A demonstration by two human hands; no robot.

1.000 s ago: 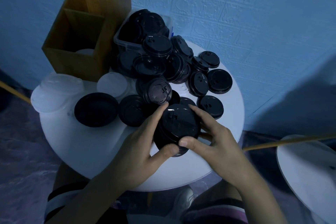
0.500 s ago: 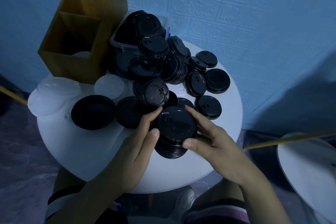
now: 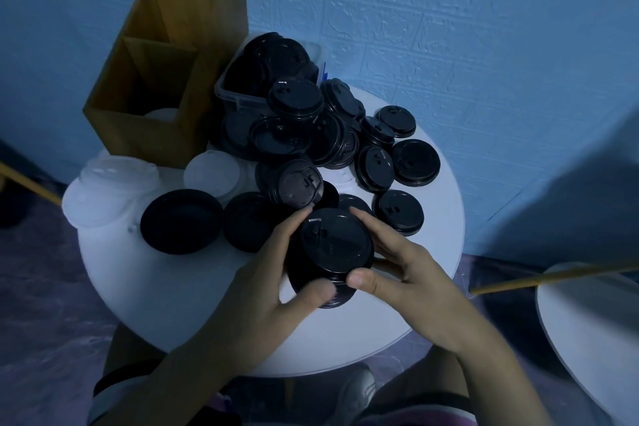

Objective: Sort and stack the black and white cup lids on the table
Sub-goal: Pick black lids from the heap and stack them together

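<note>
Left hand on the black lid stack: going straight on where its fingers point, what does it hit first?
Most likely the tilted glossy black plastic lid leaning just beyond the left hand, which grips the black lid stack. The height gap is unclear from this view.

On my feed a round white table [image 3: 179, 304] fills mid-frame. At its upper left stands a wooden box [image 3: 138, 128], with a clear bin [image 3: 238, 98] full of black lids just to its right. A heap of black lids [image 3: 311, 135] lies from the bin toward the centre. White lids [image 3: 107, 194] sit at the left edge, with two upturned black lids [image 3: 181, 221] beside them.
</note>
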